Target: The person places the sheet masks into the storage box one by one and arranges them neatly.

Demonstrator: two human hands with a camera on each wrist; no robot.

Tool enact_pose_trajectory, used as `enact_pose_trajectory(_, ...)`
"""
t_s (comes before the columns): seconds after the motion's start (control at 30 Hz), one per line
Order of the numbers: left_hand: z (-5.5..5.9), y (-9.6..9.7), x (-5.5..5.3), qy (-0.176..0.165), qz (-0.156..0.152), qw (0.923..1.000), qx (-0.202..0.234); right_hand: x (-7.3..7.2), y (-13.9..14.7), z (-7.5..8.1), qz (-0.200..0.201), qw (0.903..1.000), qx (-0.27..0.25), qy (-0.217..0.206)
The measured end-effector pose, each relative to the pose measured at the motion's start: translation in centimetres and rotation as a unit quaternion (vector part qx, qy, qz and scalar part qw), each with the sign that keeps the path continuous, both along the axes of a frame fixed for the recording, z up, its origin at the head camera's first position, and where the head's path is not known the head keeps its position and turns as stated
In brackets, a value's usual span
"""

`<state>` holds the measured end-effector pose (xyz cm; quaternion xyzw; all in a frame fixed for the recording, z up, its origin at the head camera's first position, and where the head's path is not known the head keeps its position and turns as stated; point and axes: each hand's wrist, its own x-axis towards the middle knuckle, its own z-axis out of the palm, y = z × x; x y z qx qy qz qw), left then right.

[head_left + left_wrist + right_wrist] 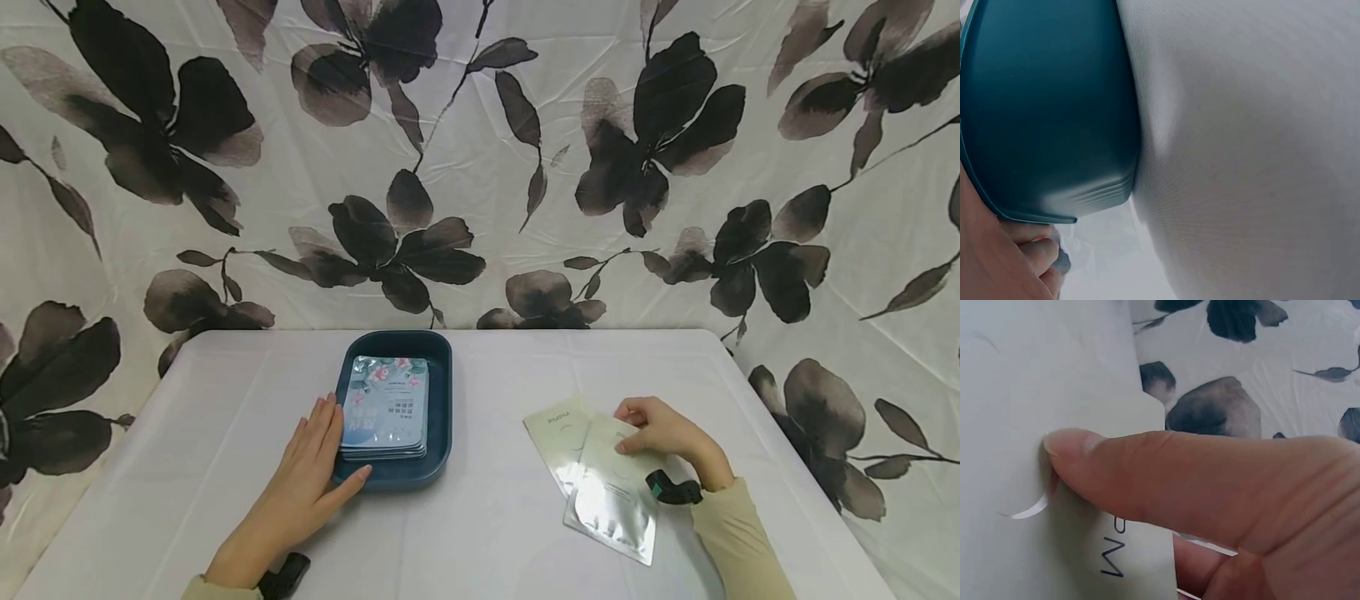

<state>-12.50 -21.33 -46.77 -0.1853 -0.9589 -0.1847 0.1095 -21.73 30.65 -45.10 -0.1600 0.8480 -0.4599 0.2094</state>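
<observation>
My left hand [303, 483] rests along the left side of a dark blue tray [441, 400], fingers straight and thumb stretched across its front corner. In the left wrist view the outer wall of the tray [1047, 106] fills the upper left. A stack of light blue floral sachets [386, 408] lies in the tray. On the right, my right hand [663, 433] pinches the top edge of a pale green and silver mask sachet [615, 500], thumb on its face. A second pale green sachet [553, 433] lies partly beneath it.
A white cloth covers the table [495, 533], and the tray stands close to its back edge. Behind hangs a white curtain [540, 208] with dark flowers. A small black device [673, 488] is strapped at the right wrist, another [285, 575] at the left.
</observation>
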Motion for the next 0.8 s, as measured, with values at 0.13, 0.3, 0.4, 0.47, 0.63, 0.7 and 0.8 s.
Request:
enact_pose_trajectory(0.13, 0.0, 0.0, 0.0, -0.002, 0.002, 1.0, -0.001, 0.0, -0.1, 0.3, -0.017, 0.9994, -0.028, -0.007)
enact_pose_trajectory(0.3, 0.0, 0.1, 0.0, -0.003, 0.005, 1.0, -0.002, 0.0, -0.4, 0.5, -0.062, 0.9966, -0.048, 0.025)
enact_pose_trajectory(0.4, 0.0, 0.1, 0.0, -0.004, 0.005, 1.0, -0.002, 0.0, -0.8, 0.4, -0.106, 0.9907, -0.077, 0.036)
enact_pose_trajectory(0.47, 0.0, 0.1, 0.0, -0.004, 0.005, 1.0, -0.001, -0.1, -1.1, 0.1, -0.129, 0.985, -0.107, 0.039)
enact_pose_trajectory(0.63, -0.1, 0.0, 0.0, -0.002, 0.003, 1.0, 0.0, -0.3, -2.0, -0.7, -0.159, 0.9748, -0.153, 0.027)
enact_pose_trajectory(0.7, -0.1, 0.0, 0.0, -0.001, 0.002, 1.0, 0.0, -0.3, -2.3, -1.0, -0.159, 0.9746, -0.157, 0.006)
enact_pose_trajectory(0.8, -0.1, 0.1, 0.0, 0.0, 0.002, 1.0, 0.002, -0.3, -2.6, -1.4, -0.136, 0.9779, -0.157, -0.016)
